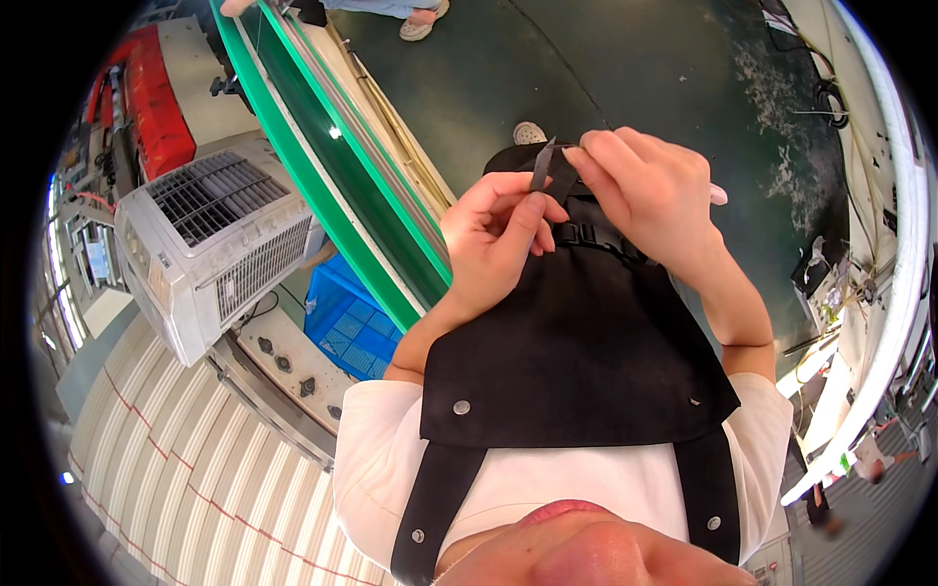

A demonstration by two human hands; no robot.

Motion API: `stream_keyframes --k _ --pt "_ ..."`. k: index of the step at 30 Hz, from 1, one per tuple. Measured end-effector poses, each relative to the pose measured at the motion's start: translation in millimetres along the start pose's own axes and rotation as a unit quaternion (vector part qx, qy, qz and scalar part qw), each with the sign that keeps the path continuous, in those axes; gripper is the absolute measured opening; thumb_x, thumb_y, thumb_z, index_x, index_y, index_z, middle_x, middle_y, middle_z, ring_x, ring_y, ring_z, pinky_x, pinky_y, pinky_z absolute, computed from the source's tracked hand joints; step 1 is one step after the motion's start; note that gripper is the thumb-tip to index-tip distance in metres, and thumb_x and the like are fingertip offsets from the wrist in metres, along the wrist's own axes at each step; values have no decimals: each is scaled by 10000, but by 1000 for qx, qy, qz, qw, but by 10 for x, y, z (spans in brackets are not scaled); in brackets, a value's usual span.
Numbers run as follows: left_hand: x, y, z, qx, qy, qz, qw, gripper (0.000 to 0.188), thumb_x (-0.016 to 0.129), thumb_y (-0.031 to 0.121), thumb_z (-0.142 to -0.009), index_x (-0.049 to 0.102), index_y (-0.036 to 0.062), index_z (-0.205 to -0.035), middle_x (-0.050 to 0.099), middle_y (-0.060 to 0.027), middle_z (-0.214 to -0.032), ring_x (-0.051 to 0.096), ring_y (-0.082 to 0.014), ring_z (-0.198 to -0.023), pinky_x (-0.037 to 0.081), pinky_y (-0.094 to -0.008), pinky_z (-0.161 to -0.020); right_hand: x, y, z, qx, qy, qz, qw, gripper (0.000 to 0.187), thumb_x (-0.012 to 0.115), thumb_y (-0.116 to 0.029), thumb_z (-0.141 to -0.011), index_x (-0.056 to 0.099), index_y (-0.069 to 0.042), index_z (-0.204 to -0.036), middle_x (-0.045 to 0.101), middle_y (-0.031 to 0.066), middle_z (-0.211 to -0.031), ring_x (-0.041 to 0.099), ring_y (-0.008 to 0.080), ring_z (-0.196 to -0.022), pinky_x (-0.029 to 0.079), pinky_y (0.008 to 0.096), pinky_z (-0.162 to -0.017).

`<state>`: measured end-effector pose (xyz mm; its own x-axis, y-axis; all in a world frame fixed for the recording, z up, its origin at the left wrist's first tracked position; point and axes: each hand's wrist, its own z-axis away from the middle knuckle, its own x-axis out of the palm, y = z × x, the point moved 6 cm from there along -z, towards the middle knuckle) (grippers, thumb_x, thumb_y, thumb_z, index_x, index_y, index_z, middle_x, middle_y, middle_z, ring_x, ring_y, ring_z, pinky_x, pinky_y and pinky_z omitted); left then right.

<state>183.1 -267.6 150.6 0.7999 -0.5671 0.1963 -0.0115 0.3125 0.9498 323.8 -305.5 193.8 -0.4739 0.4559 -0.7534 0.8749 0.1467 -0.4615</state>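
The left hand (pixel 493 234) is nearly closed, thumb and fingers pinching a dark strap (pixel 543 168) whose narrow end pokes out past them, in front of the waist of the black apron (pixel 586 342). The right hand (pixel 645 190) curls just beside it, fingers bent inward, though I cannot tell whether they grip anything; a black buckle (pixel 576 234) sits between the hands

The dark green floor (pixel 664 63) carries light-coloured shoes (pixel 416 30) and pale patches (pixel 779 181)
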Motion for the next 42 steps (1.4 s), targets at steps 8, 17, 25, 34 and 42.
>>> stream_keyframes --k 8,17,25,34,42 --pt "-4 -8 -2 -12 -2 1 1000 147 514 58 -892 529 -19 -1015 634 -98 -794 563 -87 -589 465 -197 -523 16 -5 5 0 -6 -2 1000 229 677 -169 -737 477 -106 -645 449 1 -522 501 153 -435 375 275 -370" --pt "-23 10 -4 -22 3 -5 1000 134 512 59 -894 530 -9 -1008 634 -93 -801 563 -86 -600 463 -198 -538 20 -24 -7 -10 -16 14 1000 235 679 -181 -736 474 -111 -645 428 -8 -522 488 139 -425 362 262 -366" --pt "-35 3 0 -12 9 -9 1000 133 513 61 -894 532 -8 -1006 636 -97 -795 562 -84 -591 461 -197 -530 38 11 3 -10 9 18 1000 241 681 -187 -733 470 -113 -644 425 -9 -522 488 138 -427 367 263 -367" --pt "-34 -9 -5 -15 7 -9 1000 138 514 59 -892 531 -11 -1010 637 -96 -792 564 -85 -591 459 -196 -524 40 -27 21 7 -32 -1 999 162 681 -126 -733 530 -74 -707 449 20 -539 493 166 -455 373 278 -401" --pt "-27 0 -8 -22 4 -12 1000 142 513 61 -893 528 -10 -1015 636 -95 -802 565 -85 -599 463 -200 -536 40 -52 11 1 -23 2 1000 255 676 -198 -741 458 -115 -636 425 -7 -520 500 145 -434 373 265 -370"
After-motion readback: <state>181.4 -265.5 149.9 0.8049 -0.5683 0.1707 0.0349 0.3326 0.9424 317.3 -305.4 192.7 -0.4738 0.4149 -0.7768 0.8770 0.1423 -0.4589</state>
